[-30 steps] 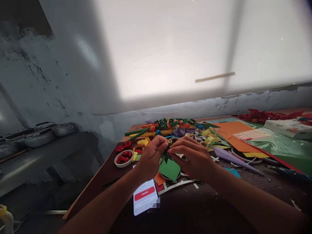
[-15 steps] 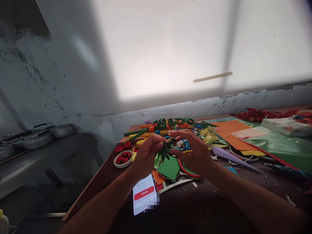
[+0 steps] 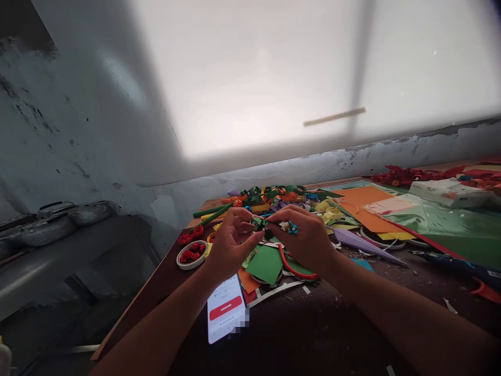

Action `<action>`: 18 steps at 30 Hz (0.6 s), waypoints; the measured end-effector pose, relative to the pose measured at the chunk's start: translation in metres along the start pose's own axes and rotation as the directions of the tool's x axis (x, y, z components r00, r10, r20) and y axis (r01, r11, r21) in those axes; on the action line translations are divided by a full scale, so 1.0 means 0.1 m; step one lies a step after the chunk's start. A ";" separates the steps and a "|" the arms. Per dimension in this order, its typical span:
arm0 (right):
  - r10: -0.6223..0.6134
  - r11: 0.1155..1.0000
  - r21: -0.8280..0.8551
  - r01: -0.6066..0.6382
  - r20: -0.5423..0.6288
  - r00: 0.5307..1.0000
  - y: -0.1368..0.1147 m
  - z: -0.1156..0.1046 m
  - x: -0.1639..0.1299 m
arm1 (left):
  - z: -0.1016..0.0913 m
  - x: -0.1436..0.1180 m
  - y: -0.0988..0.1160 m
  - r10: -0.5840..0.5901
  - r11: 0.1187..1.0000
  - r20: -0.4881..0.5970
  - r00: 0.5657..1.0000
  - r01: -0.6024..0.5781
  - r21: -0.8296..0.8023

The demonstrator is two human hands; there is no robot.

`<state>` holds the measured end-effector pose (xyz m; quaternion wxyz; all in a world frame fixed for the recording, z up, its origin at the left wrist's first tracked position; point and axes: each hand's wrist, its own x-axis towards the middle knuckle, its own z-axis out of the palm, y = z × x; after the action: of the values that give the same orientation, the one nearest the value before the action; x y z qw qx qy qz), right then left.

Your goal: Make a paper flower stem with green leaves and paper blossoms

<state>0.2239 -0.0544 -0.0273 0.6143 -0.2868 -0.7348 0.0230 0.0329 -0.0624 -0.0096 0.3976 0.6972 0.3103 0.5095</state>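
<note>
Over the table, my left hand [image 3: 234, 239] and my right hand [image 3: 304, 233] meet at a small dark green paper piece [image 3: 260, 224]. Fingertips of both hands pinch it from either side, and they partly cover it. Below lies a square of green paper [image 3: 265, 264], with a red curved strip [image 3: 287, 263] beside it. A lit phone [image 3: 226, 309] rests under my left wrist. To the left of that hand stands a white ring [image 3: 191, 255] with small red paper flowers inside.
Behind my hands is a heap of coloured paper strips and flowers [image 3: 270, 194]. On the right lie orange paper [image 3: 366, 206], a purple paper cone [image 3: 364, 245], and a white packet [image 3: 450, 192]. Wrapped pots [image 3: 50, 227] stand on a bench at left.
My right fingers have closed in on the green piece, which earlier showed several spread points in my left fingers. My left hand has turned and the view has shifted slightly.
</note>
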 end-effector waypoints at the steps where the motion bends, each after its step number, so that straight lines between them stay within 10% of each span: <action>1: 0.033 0.999 -0.007 -0.033 -0.005 0.999 -0.01 0.00 0.00 | 0.00 0.01 0.00 0.004 0.999 -0.025 1.000 -0.004 0.039; 18: -0.008 0.988 -0.150 0.017 0.059 0.998 -0.01 0.03 -0.02 | 0.01 0.07 -0.12 -0.127 0.979 0.057 0.990 0.135 -0.155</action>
<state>0.2211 -0.0554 -0.0288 0.5694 -0.3272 -0.7536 -0.0281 0.0351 -0.0509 -0.0171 0.4918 0.6532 0.3045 0.4887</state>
